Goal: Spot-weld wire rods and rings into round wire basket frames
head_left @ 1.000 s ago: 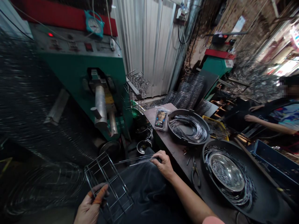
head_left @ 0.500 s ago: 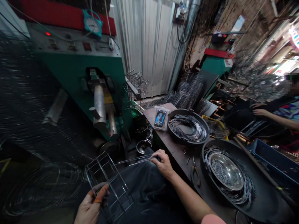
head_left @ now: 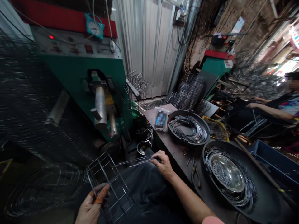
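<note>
My left hand (head_left: 92, 200), with an orange wrap on a finger, grips a welded wire mesh frame (head_left: 108, 183) low in the view. My right hand (head_left: 164, 165) closes on a few thin steel rods (head_left: 133, 161), which point left toward the frame. They do not clearly touch it. A dark work surface (head_left: 177, 155) runs beside my right forearm, with pliers (head_left: 195, 176) lying close to that hand. Two black round pans hold curved wires, one (head_left: 188, 129) farther off and one (head_left: 233, 177) nearer, with a steel bowl (head_left: 226, 172) inside it.
A green machine (head_left: 79, 71) with a red top and a gauge stands ahead on the left, beside a large wire coil (head_left: 30, 102). A phone in a plastic bag (head_left: 161, 119) lies on the bench. A co-worker (head_left: 280, 107) handles wires at the right, near a blue tray (head_left: 273, 163).
The wire frame has tilted slightly in my left hand. The co-worker's hands have moved, and the wires in front of them now show. My right hand stays nearly still.
</note>
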Demonstrator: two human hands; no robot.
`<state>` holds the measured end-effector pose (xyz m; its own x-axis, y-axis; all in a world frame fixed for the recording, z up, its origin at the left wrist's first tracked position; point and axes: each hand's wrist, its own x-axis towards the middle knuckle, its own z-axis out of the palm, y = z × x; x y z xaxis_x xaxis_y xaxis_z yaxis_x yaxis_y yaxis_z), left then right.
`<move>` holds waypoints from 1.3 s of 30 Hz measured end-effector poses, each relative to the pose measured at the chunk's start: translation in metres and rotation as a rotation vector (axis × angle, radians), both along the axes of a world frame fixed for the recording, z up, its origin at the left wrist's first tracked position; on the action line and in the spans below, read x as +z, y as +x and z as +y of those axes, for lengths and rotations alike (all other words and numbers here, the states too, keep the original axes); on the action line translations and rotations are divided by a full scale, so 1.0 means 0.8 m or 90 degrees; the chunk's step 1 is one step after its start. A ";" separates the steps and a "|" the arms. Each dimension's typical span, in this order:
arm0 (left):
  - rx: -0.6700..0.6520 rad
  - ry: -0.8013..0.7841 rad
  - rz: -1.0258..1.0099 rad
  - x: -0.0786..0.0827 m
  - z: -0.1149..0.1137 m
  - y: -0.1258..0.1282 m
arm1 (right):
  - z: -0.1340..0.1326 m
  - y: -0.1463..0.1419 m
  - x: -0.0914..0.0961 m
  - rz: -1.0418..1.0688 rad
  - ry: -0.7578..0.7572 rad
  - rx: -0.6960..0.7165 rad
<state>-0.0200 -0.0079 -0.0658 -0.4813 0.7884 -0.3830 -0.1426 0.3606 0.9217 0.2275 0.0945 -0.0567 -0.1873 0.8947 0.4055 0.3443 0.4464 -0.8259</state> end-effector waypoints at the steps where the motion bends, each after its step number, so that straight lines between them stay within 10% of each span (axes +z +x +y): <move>1: 0.000 -0.001 0.001 0.002 0.001 0.001 | 0.000 0.000 0.000 0.002 0.004 0.001; 39: -0.022 -0.012 0.044 0.008 0.002 0.006 | 0.005 0.000 -0.005 -0.013 -0.011 -0.023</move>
